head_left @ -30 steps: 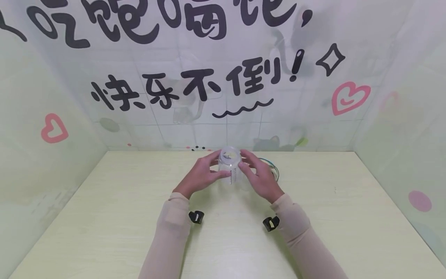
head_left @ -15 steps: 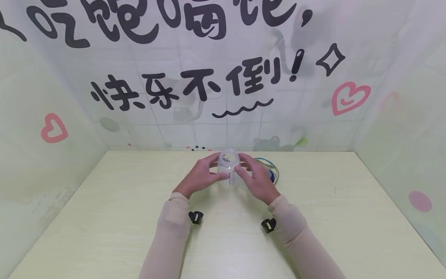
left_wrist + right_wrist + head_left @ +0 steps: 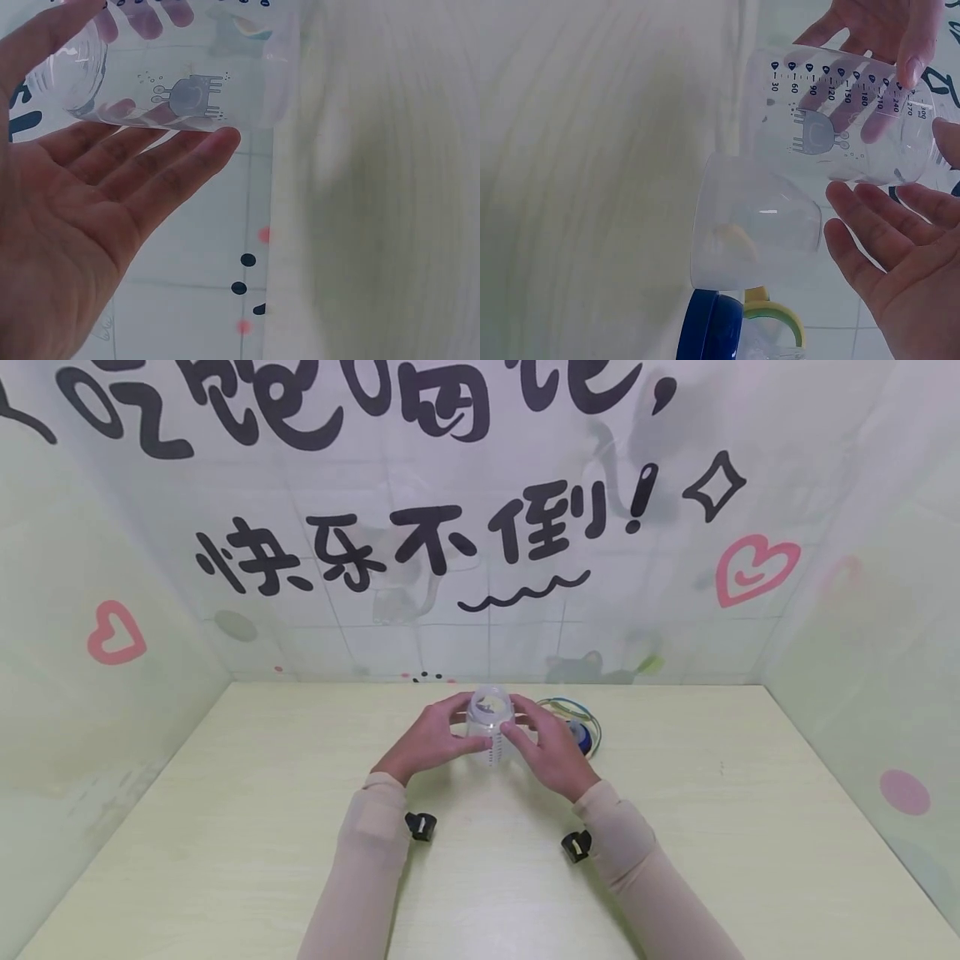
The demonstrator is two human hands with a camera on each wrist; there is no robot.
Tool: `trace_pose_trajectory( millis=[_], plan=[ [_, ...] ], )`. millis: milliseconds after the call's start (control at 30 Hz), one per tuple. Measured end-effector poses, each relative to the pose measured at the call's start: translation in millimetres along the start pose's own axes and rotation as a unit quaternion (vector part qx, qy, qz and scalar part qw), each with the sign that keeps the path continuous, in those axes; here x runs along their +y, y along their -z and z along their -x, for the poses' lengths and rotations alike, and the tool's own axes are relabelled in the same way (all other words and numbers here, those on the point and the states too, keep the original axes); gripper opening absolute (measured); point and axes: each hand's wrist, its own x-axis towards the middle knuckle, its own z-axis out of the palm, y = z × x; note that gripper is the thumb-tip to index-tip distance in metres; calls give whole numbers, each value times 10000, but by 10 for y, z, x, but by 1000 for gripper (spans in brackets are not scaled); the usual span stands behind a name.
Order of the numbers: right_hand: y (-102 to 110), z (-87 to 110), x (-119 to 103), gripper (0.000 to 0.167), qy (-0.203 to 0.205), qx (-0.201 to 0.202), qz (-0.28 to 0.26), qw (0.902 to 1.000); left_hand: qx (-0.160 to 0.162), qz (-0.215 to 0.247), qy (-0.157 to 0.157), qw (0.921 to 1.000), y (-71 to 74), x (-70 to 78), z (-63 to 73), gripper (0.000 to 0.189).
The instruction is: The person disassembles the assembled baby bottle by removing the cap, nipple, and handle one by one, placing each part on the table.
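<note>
A clear baby bottle (image 3: 487,731) with measuring marks and a printed grey animal is upright near the back of the table, its mouth uncovered. My left hand (image 3: 431,739) holds it from the left, thumb across the front and fingers behind. From the right, my right hand (image 3: 555,752) pinches it near the neck between thumb and fingertips. In the right wrist view the bottle's base (image 3: 754,101) is right by the tabletop. Beside it stands a translucent dome cover (image 3: 769,221), hidden behind my right hand in the head view.
A blue screw ring (image 3: 709,326) with a yellow-green handle (image 3: 780,313) lies right of the bottle, past the cover. The pale wooden table (image 3: 480,877) meets a printed back wall (image 3: 420,643) just behind the bottle, with side walls left and right.
The bottle has moved slightly down and to the left in the head view, both hands still on it. My right hand has shifted left with it, uncovering more of the blue ring.
</note>
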Motion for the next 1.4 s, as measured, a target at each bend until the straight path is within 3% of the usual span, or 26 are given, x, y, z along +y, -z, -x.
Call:
trace_pose_trajectory(
  millis=[433, 733, 1400],
  plan=[
    [6, 8, 35, 48, -40, -116, 168, 9998, -171, -4, -39, 9998, -35, -21, -13, 69],
    [-27, 20, 52, 49, 19, 45, 405, 9992, -187, -20, -86, 9998, -41, -30, -6, 68],
    [-45, 34, 16, 53, -226, 14, 722, 9971, -306, -40, 93, 9995, -8, -58, 11, 76]
  ],
)
